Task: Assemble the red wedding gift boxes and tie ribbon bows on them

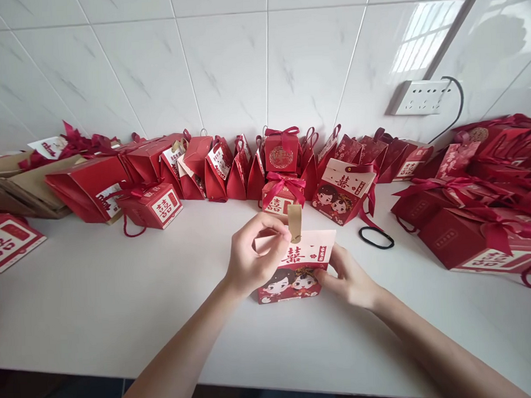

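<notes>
From left to right along the far side of the bench [120,299], red boxes [89,186] look made up; near the middle, the printed box [291,286] seems part-done, its gold tab [294,218] upright and unfastened, unlike a matching box [338,204] farther right. The left hand [259,255] brings thumb and fingertip together by the tab, grip unclear; the right hand [350,280] curls half-closed, holding the printed box's right side.

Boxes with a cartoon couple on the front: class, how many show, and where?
2: the front box, in the right hand; the rear box, behind it and to the right. Others may be hidden.
</notes>
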A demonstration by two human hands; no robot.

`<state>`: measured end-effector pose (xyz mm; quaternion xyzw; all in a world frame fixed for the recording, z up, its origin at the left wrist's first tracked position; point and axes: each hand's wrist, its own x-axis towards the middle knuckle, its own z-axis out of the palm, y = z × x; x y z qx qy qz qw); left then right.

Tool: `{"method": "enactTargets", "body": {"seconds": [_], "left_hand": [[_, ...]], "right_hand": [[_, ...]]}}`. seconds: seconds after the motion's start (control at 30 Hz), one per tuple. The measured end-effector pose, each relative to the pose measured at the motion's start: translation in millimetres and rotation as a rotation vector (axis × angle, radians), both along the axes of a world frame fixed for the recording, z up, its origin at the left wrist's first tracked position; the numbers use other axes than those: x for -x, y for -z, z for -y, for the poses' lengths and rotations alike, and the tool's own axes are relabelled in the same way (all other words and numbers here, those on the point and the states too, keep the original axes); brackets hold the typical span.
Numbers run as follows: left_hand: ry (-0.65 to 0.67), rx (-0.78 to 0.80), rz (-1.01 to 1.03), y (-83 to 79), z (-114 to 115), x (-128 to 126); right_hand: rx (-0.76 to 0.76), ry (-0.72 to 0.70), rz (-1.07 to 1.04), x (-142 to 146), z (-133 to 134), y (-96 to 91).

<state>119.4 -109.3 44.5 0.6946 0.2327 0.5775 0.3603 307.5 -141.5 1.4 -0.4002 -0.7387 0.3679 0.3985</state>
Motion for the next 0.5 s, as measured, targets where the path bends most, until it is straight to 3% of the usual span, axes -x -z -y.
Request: {"method": "enactTargets", "body": {"seconds": [0.2, 0.33, 0.5], "left_hand": [[-0.047, -0.13, -0.15, 4.3, 5, -9], [-0.026, -0.175, -0.149, 6.8, 10, -14], [-0.075, -0.207, -0.102, 11.9, 10, -17]], "right_hand": [[-0.773, 0.391, -0.022, 12, -2, 3.8], [-0.933, 0.427, 0.09, 13, -2, -3.4], [-0.966, 0.451, 0.211, 8, 0, -10.6]]}}
